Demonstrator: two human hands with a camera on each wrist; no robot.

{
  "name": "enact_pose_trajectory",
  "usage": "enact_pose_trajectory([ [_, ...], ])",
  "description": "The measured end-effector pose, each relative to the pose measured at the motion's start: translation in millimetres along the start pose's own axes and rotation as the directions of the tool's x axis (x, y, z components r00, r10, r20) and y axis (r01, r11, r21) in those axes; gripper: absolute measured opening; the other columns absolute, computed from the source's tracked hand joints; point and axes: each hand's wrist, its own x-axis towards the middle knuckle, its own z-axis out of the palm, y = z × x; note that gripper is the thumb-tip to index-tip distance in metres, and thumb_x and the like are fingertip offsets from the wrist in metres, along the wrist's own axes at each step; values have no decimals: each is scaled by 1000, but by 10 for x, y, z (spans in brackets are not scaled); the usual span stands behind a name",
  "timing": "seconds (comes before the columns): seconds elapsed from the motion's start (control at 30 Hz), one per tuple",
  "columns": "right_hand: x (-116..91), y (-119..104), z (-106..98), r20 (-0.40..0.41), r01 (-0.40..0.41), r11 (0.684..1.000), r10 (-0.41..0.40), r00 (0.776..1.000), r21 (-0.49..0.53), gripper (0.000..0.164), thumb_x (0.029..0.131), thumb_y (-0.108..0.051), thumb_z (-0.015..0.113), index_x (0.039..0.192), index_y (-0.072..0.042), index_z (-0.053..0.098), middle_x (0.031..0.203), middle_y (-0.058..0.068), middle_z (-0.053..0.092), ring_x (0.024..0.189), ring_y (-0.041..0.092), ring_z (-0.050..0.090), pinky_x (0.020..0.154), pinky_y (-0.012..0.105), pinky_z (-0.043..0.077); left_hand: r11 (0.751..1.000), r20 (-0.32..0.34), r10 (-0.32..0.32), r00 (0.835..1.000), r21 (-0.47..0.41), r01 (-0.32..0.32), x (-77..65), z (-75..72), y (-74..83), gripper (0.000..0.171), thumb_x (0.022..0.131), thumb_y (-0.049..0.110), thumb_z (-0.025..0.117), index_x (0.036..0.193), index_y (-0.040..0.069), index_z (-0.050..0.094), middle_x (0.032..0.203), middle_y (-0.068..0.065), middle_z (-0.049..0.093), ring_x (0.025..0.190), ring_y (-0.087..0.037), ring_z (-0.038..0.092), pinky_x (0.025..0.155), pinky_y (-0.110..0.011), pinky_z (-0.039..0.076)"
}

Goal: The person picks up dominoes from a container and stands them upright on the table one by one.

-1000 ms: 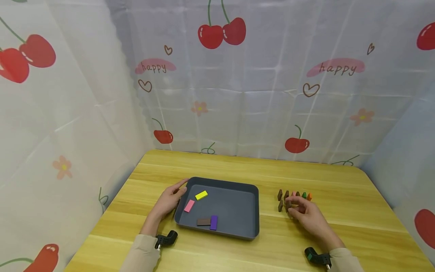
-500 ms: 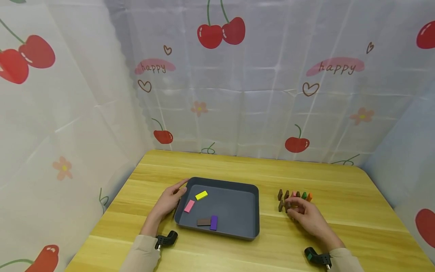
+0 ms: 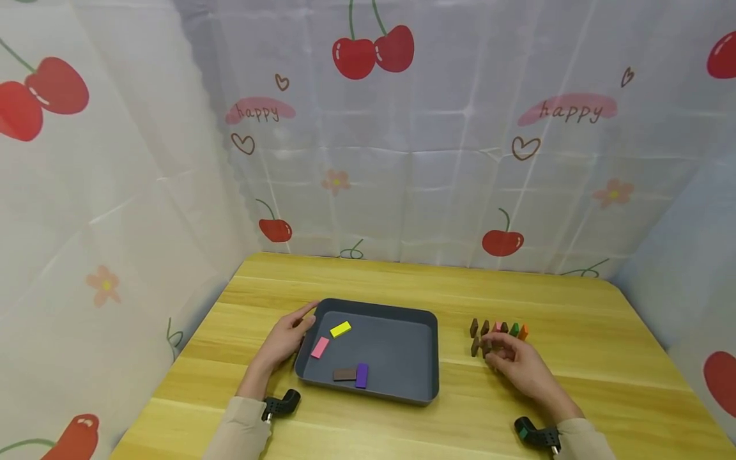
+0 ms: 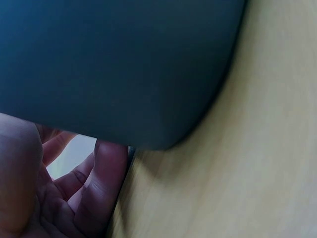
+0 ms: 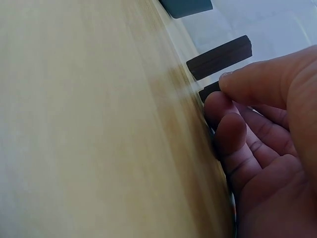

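Brown block [image 5: 210, 90] upright between right fingers [image 5: 218, 105]

Left hand [image 3: 284, 340] with bent fingers [image 4: 104, 186], right hand [image 3: 526, 367] pinching, arms [image 3: 238, 425] apart

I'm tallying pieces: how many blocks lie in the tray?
4: a pink block at left, a yellow block beyond it, a brown block and a purple block at the near side.

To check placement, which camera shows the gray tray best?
Head view: the gray tray shows nearly whole, inside included. The left wrist view has only part of its outside, close up; the right wrist view, apparently just one corner.
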Motion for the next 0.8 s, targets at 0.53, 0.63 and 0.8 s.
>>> enact_pose_trajectory([
  [0.53, -6, -20, 10, 1, -12, 1000, 12, 1000, 5, 39, 96, -7, 70, 135, -5, 63, 100, 10, 74, 80, 12, 67, 65, 27, 51, 1000, 4, -5, 1000, 2, 5, -5, -2, -3, 43, 107, 36, 56, 150, 39, 53, 86, -9, 57, 77, -23, 53, 70, -31, 45],
  [0.63, -7, -25, 8, -2, -8, 1000, 8, 1000, 1, 39, 96, -7, 70, 134, -5, 63, 98, 10, 73, 78, 11, 65, 63, 27, 50, 1000, 4, 6, 1000, 6, -7, -6, -4, 7, 43, 108, 36, 55, 151, 37, 53, 86, -9, 57, 80, -23, 54, 75, -32, 44],
  [0.8, -13, -28, 7, -7, -11, 1000, 11, 1000, 0, 39, 96, -7, 70, 134, -5, 63, 96, 9, 72, 75, 11, 63, 62, 27, 49, 1000, 7, 1, 1000, 4, -1, -11, -4, 16, 44, 108, 36, 55, 151, 37, 52, 88, -10, 59, 81, -24, 55, 74, -33, 45],
])
